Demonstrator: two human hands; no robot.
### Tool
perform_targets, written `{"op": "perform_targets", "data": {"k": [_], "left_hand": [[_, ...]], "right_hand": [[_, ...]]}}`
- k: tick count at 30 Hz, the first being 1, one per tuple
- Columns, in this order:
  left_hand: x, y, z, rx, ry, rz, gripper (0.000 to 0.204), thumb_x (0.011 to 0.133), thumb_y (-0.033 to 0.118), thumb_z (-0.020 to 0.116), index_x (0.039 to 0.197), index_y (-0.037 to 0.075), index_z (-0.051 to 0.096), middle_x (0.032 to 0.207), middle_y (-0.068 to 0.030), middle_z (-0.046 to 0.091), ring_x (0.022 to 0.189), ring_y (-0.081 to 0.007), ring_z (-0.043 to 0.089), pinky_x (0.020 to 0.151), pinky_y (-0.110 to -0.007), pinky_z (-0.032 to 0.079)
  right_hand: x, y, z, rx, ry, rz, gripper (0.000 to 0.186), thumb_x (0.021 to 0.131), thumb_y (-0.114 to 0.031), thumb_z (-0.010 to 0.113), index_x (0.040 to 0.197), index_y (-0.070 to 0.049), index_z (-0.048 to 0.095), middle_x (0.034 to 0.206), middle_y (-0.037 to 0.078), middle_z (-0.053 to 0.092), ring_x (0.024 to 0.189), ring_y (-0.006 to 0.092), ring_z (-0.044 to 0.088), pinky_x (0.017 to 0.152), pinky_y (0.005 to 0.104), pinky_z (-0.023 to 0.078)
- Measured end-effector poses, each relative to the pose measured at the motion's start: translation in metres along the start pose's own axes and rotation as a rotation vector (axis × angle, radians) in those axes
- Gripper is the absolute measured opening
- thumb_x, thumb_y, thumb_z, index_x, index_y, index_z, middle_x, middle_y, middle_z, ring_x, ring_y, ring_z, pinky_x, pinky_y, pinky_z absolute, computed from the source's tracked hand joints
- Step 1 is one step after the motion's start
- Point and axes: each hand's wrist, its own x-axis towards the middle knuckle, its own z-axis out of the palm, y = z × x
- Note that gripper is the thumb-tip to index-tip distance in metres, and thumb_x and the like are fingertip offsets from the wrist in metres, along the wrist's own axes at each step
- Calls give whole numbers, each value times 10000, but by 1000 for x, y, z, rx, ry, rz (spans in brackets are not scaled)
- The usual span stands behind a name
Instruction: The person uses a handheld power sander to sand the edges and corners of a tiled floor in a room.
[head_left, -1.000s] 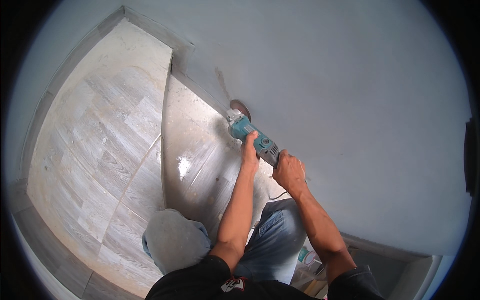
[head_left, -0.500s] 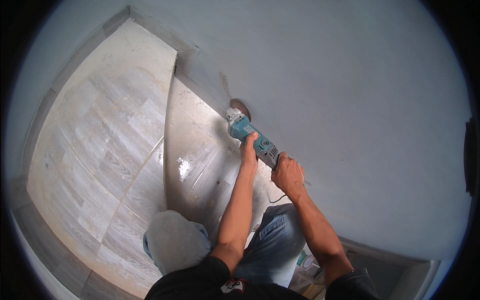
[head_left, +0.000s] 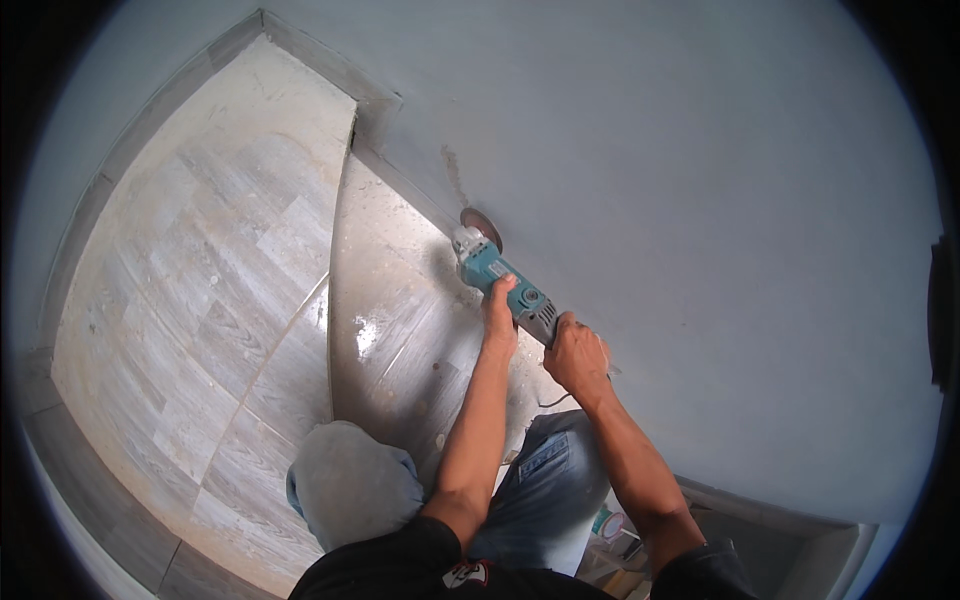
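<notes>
A teal and grey angle grinder (head_left: 485, 267) slants up and to the left, its round disc (head_left: 483, 228) at the blue-grey wall (head_left: 720, 230). My left hand (head_left: 501, 318) is closed round the middle of its body, thumb along the top. Farther back, my right hand (head_left: 579, 356) grips the rear handle. A rough scraped strip (head_left: 453, 172) runs on the wall just beyond the disc. Whether the disc bites into the wall or only touches it, I cannot tell. Part of a dark cord (head_left: 553, 403) shows below my right hand.
A raised floor (head_left: 230, 300) of grey wood-look tiles ends in a step edge (head_left: 335, 300), with a dusty lower floor (head_left: 400, 310) beside it. Grey skirting (head_left: 400, 180) lines the wall's foot. At lower right, a round container (head_left: 608, 523) and other items lie near a recess (head_left: 760, 540).
The angle grinder and both hands have barely shifted, a few pixels down in the picture. My grip on it looks the same.
</notes>
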Motion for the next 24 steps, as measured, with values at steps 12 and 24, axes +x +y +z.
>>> {"op": "perform_targets", "data": {"k": [12, 24], "left_hand": [[-1, -23, -14, 59, 15, -47, 489, 810, 358, 690, 1183, 95, 515, 1053, -27, 530, 995, -174, 556, 899, -351, 457], [0, 14, 10, 90, -42, 40, 490, 808, 356, 691, 1169, 61, 539, 1074, -46, 538, 1032, -179, 533, 924, -353, 430]], "right_hand": [[-8, 12, 5, -35, -66, 38, 209, 756, -85, 597, 920, 36, 550, 854, 270, 682, 793, 448, 679, 737, 533, 538], [5, -2, 0, 11, 49, 3, 216, 744, -80, 603, 914, 37, 542, 848, 279, 673, 779, 460, 673, 719, 531, 538]]}}
